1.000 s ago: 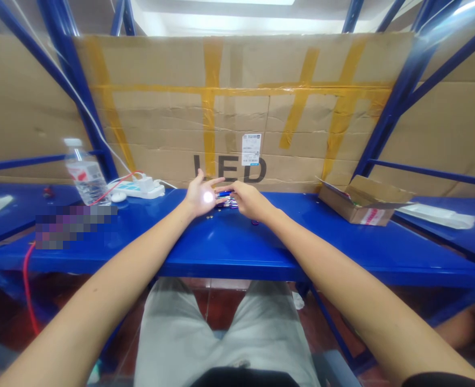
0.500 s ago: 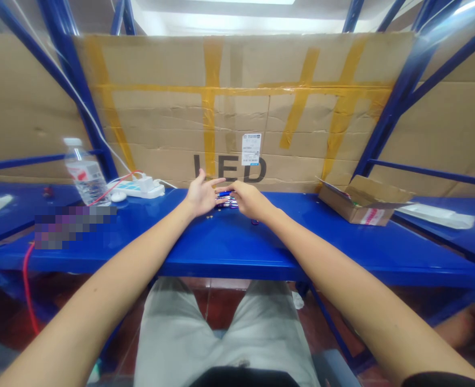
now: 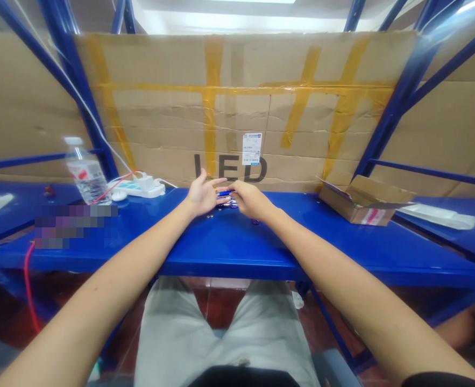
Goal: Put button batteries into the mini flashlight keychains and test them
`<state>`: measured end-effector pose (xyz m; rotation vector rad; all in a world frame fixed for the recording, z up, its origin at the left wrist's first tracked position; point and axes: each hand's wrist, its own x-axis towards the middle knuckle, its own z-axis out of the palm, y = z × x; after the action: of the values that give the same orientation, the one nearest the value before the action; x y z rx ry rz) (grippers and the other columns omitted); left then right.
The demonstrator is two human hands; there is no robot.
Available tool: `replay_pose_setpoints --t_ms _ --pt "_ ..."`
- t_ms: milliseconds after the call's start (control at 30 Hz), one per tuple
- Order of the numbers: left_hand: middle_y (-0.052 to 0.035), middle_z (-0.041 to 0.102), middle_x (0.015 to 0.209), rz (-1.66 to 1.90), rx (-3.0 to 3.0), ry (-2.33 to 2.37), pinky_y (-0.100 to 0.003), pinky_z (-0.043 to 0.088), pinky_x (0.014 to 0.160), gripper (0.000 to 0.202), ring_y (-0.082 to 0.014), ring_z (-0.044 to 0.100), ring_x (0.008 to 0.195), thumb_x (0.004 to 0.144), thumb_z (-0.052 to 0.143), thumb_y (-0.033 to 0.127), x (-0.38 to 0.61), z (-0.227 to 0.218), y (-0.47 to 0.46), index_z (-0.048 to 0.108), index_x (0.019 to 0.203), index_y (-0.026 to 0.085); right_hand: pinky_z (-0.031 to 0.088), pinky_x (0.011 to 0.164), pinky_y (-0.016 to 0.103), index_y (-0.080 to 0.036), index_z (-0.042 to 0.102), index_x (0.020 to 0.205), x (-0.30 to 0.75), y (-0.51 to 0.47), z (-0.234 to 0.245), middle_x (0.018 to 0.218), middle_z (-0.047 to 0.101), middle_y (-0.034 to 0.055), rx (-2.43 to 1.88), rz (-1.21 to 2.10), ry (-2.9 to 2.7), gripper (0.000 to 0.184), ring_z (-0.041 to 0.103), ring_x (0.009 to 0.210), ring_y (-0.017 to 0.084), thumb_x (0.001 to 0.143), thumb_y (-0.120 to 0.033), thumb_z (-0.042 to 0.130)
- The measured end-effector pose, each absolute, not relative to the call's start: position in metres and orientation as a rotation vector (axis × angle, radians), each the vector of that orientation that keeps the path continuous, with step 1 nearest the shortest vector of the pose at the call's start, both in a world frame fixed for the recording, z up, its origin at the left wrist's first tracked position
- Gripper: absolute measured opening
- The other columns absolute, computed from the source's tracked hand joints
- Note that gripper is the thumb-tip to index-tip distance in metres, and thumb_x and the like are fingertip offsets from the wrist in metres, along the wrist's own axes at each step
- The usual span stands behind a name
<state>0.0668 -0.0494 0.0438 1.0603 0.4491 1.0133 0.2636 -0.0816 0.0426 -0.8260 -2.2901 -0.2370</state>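
Observation:
My left hand is open, its fingers spread and pointing towards the right hand. The fingers of my right hand are curled and closed on a slim blue pen, which spans the gap between the two hands. Below it, several shiny pens in silver and blue lie on the blue table, partly covered by the right hand. Tiny metallic pieces rest near the left wrist. A small dark ring-like thing sits under the right wrist.
An open cardboard box stands on the right. To the left are a water bottle, a white power strip with cables and a round white item. A tall taped cardboard sheet closes off the back between blue posts.

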Motion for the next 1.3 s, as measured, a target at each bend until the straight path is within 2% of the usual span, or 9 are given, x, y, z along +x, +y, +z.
replay_pose_setpoints --t_ms 767,1300 --pt "-0.0235 0.068 0.104 1.018 1.024 0.448 -0.053 0.050 0.092 0.081 -0.0368 0.067 0.102 0.095 0.025 0.070 0.0652 0.0458 -0.0497 0.048 0.139 0.006 0.049 0.088 0.038 -0.011 0.064 0.115 0.2638 -0.0821 0.0424 0.109 0.071 0.0161 -0.823 -0.213 -2.301 0.028 0.066 0.098 0.025 0.096 -0.012 0.044" --pt "-0.0226 0.069 0.104 1.010 1.054 0.454 -0.051 0.052 0.089 0.081 -0.0357 0.068 0.098 0.094 0.025 0.072 0.0662 0.0457 -0.0511 0.047 0.139 0.008 0.049 0.088 0.037 -0.013 0.062 0.112 0.2641 -0.0806 0.0418 0.110 0.070 0.0143 -0.822 -0.216 -2.291 0.024 0.065 0.097 0.023 0.097 -0.012 0.044"
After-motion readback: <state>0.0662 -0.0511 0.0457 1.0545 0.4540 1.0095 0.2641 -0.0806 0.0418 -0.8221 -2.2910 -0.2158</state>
